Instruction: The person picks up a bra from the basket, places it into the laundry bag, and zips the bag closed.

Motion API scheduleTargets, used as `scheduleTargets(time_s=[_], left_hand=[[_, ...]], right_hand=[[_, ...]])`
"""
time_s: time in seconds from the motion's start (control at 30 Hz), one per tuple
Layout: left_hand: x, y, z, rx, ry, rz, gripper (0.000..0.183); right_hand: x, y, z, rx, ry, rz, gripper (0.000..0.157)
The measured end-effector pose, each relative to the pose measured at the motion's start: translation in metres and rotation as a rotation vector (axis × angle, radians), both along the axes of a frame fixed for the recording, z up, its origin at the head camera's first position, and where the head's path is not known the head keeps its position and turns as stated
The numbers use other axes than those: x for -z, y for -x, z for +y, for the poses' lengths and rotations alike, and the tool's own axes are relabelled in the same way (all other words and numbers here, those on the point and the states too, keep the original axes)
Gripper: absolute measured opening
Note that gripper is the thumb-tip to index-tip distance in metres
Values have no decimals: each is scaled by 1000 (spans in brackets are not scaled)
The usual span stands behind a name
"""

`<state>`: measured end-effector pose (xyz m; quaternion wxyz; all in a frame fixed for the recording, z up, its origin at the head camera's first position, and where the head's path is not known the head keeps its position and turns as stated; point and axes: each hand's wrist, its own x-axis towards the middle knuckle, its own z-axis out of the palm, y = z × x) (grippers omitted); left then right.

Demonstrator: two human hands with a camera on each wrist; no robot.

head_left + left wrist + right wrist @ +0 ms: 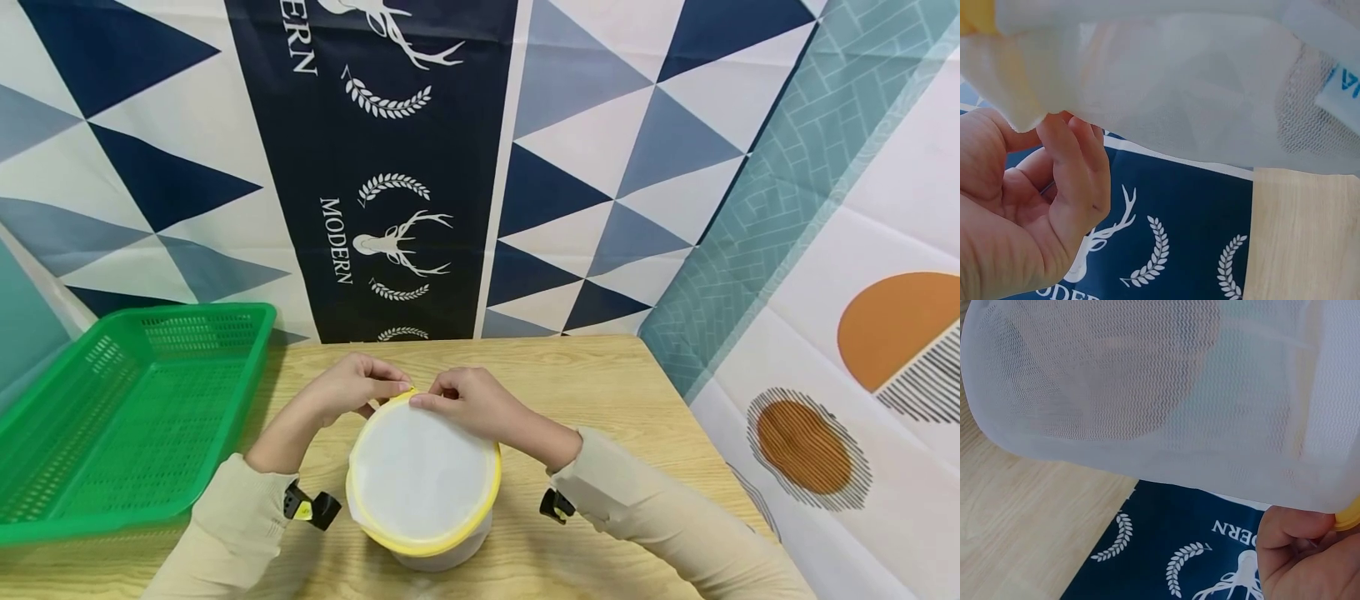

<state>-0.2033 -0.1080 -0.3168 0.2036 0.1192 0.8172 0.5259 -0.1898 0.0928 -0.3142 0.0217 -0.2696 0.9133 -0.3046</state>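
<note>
A round white mesh laundry bag with yellow edging stands on the table, its flat top facing up. At its far edge, my left hand pinches the yellow edging between thumb and fingertips. Close beside it, my right hand grips the same edge, thumb on top and fingers curled. The left wrist view shows the bag's sheer side and a white label with blue print above my hand. In the right wrist view, the mesh wall fills the upper part.
A green plastic basket with perforated walls lies left of the bag. The wooden table reaches back to a wall covering with triangles and deer heads. Another patterned sheet hangs on the right.
</note>
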Motion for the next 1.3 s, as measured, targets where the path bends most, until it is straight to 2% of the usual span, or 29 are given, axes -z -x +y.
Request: scheduleTargets(time_s=[0.8, 1.1, 1.3], left_hand=[[7, 0, 3, -4, -15, 24, 25], [8, 0, 1, 37, -47, 41, 27], [8, -1, 2, 29, -52, 27, 27]], right_hand=[[7, 3, 3, 10, 18, -60, 27], [6, 2, 4, 12, 17, -55, 28], [6, 1, 5, 9, 23, -66, 28]])
